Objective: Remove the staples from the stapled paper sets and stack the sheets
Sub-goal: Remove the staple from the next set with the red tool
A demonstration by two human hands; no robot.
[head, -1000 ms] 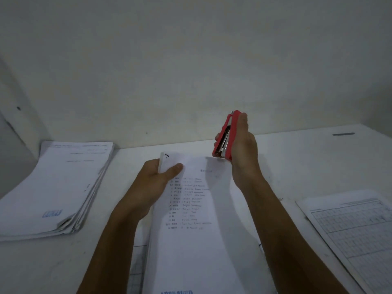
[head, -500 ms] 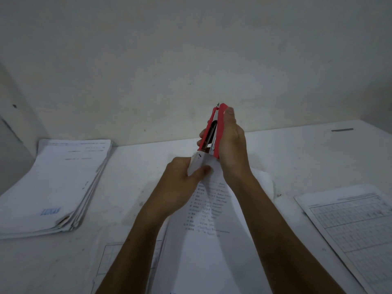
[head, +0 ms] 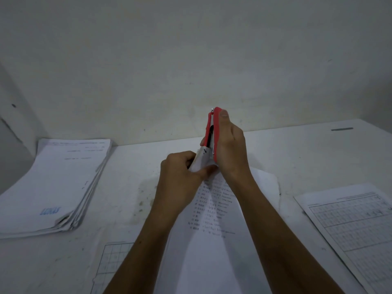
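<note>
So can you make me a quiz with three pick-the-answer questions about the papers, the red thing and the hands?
1. Where is the big stack of papers?
A. far left of the table
B. under the right arm
C. on the floor

2. What colour is the stapler?
A. blue
B. red
C. green

3. What is the left hand doing?
A. lying flat on the table
B. pointing at the wall
C. pinching the corner of the stapled set

Answers: 1 A, the stack lies by the left wall. 2 B, its body is red in the right hand, whose grip wraps it. 3 C, thumb and fingers close on the paper corner at the stapler's lower end.
</note>
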